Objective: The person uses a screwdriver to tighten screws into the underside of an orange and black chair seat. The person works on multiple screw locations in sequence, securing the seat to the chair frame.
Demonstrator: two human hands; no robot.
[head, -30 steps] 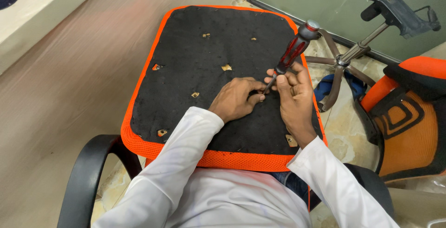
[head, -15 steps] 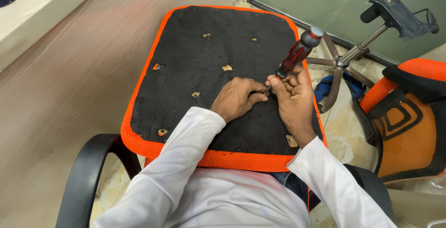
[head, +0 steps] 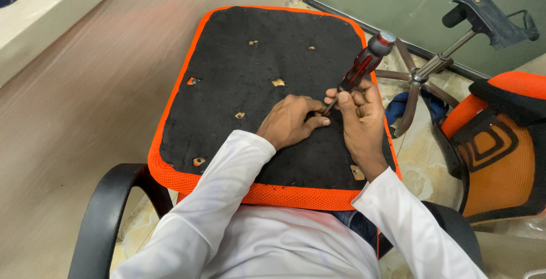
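Note:
An upturned chair seat (head: 227, 125), black underneath with an orange mesh rim, lies across my lap. My right hand (head: 361, 117) grips a screwdriver with a red and black handle (head: 364, 63), its shaft slanting down to the seat's underside. My left hand (head: 290, 121) rests on the black fabric with its fingertips pinched at the screwdriver's tip; whatever sits under the tip is hidden by the fingers. Several small torn holes (head: 277, 82) showing wood dot the black fabric.
A black curved armrest (head: 108, 211) lies at the lower left. A chair base with spokes and a gas lift (head: 421, 77) stands at the right, with a black mounting plate (head: 489, 11) on top. An orange and black chair back (head: 500, 148) lies at the far right.
The screwdriver handle has tilted a little further up and to the right, and my right hand has shifted its hold on it. My left hand stays at the tip.

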